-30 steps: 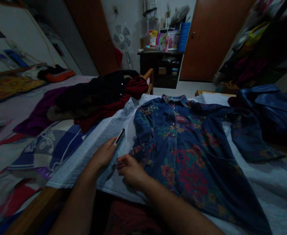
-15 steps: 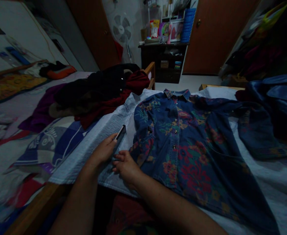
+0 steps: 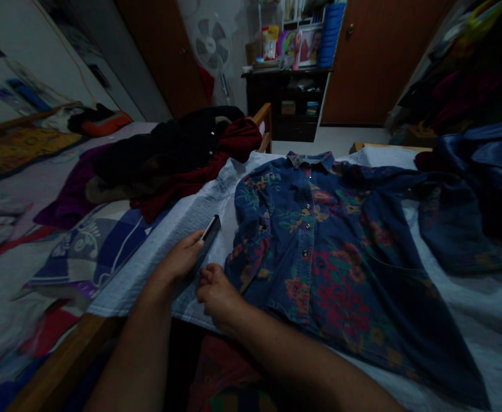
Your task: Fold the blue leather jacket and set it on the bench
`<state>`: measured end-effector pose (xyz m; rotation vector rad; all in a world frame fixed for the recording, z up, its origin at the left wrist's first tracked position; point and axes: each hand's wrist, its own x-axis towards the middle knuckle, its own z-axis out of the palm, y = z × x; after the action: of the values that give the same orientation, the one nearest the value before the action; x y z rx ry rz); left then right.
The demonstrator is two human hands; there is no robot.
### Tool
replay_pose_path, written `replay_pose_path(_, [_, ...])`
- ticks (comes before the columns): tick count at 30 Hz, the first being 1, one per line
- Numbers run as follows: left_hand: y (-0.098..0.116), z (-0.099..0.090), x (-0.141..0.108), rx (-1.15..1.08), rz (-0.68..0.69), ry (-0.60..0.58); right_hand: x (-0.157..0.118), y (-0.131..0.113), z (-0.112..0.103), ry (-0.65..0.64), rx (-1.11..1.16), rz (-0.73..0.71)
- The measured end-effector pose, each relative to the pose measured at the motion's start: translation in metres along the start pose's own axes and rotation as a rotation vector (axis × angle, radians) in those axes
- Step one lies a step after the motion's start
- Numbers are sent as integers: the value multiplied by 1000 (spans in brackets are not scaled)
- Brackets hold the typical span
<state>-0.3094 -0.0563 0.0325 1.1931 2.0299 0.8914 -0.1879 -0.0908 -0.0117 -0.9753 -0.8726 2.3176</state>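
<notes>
A thin, dark smartphone [image 3: 210, 228] with a light edge is gripped in my left hand [image 3: 183, 253], its far end pointing up and away. My right hand [image 3: 217, 290] hovers just to the right of the phone, apart from it, with its fingers curled in and nothing seen in them. Right beside this hand lies a long-sleeved blue denim shirt [image 3: 291, 229] with pink, yellow and green flowers. It is spread out front side up, collar at the far end, its button placket running down the middle. A pale quilted cloth [image 3: 182, 214] lies beneath the shirt.
Dark, red and purple clothes [image 3: 148, 154] are heaped to the left, above a blue-and-white checked cloth [image 3: 92, 246]. More dark blue clothing [image 3: 486, 166] lies at the far right. Behind stand a fan [image 3: 211, 46] and a dark cabinet [image 3: 263, 109].
My right hand's fingers, spread apart before, have curled inward. My left hand keeps hold of the phone with little movement. The view has tilted slightly downward.
</notes>
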Motion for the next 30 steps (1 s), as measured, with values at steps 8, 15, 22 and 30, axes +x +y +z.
replay_pose_path(8, [-3,-1,1,14,-30,-30,-18,-10,13,-25,45,-99])
replay_pose_path(15, [-3,-2,0,-7,-35,-40,-14,-6,16,-32,51,-139])
replay_pose_path(22, [-4,-1,0,-32,-80,-39,-9,-2,14,-54,83,-88])
replay_pose_path(30, [-8,-1,1,-51,-53,-68,1,8,9,-29,90,-97])
